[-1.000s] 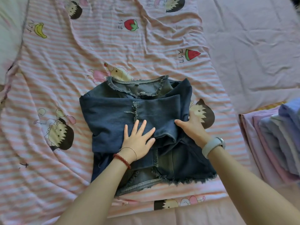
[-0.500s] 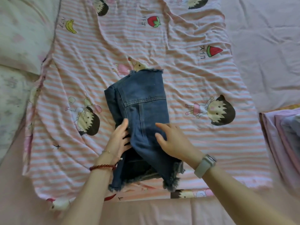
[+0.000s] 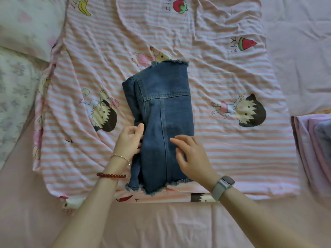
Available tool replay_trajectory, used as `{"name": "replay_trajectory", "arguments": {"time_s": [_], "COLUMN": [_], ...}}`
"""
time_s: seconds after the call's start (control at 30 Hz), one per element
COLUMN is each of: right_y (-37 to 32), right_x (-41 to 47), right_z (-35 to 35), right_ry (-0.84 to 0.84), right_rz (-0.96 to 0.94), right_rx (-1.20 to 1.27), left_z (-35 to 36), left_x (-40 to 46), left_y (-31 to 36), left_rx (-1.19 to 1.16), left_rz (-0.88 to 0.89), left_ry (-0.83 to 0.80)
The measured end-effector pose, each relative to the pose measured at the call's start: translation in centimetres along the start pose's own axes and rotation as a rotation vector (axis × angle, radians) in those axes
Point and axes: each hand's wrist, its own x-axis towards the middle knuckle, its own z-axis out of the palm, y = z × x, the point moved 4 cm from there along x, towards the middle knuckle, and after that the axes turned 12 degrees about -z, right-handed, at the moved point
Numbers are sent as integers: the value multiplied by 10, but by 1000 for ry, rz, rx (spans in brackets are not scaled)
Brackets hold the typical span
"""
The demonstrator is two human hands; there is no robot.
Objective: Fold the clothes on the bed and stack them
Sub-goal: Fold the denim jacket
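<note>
While the denim garment [image 3: 161, 122] lies folded into 1 long narrow strip on the striped cartoon sheet [image 3: 232, 149], both hands work its near half. Left hand [image 3: 129, 140] sits at the strip's left edge, fingers curled in against the loose layers there; whether it pinches a layer or only tucks it, I cannot tell. Right hand [image 3: 191, 154] rests flat on top, fingers relaxed and slightly spread, holding nothing. Likely reason: the right pins the top panel so the fold stays put while the left squares up the ragged side (an inner flap pokes out near the frayed hem).

Judged stage: lengthwise fold made, crosswise fold not yet done.

Count: 1 denim garment in hand; 1 stack of folded clothes [image 3: 315, 145] at the right edge, well apart from the garment, layers too cropped to count. 2 pillows [image 3: 23, 42] far left. Wrists: 2 bracelets [image 3: 114, 174] on the left, 1 watch [image 3: 223, 185] on the right.
</note>
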Motion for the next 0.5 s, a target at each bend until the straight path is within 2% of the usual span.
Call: {"name": "replay_trajectory", "arguments": {"time_s": [0.07,0.13,0.2,0.3,0.37,0.43,0.5], "right_y": [7,13,16,7,0,-1,4], "right_x": [12,23,29,40,51,63,74], "right_z": [3,11,16,9,7,12,23], "right_ry": [-17,-140,-220,-92,-41,-114,-297], "right_rz": [37,61,62,-21,-57,-40,-16], "right_rx": [-145,-194,-208,-269,-282,-301,-364], "left_z": [6,17,19,2,-12,-21,-24], "left_x": [-10,-18,-26,-41,-46,-36,-13], "left_y": [-17,-28,-23,-2,4,-5,-28], "left_rx": [322,454,393,206,194,235,372], "left_rz": [55,146,265,504,589,534,318], "left_ry": [65,113,204,322,358,364,303]}}
